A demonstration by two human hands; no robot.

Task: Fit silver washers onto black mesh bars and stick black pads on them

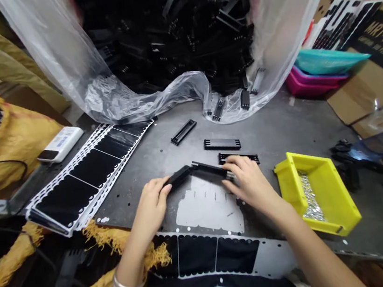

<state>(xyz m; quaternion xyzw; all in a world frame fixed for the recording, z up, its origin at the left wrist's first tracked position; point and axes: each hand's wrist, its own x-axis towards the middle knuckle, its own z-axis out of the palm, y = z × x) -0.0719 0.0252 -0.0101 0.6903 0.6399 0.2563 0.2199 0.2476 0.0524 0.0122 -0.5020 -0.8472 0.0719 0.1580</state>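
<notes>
My left hand (152, 206) grips a short black plastic piece (179, 177) at its end. My right hand (249, 184) holds the metal-tipped end of a black plastic connector bar (209, 169), whose far end meets the left-hand piece. Just above my right fingers lies another black bar (238, 158). Two more black bars (222, 144) (183, 132) rest apart on the grey steel worktable (273, 118). To the right of my right hand stands a yellow plastic bin (339, 190) holding small silver metal parts (310, 198).
A clear plastic bag (58, 43) holds a heap of black parts (170, 33) at the back. Die-cut black sheets on white backing (86, 176) lie left, beside a white power bank (60, 144). Stacked teal and pink trays (319, 70) sit back right.
</notes>
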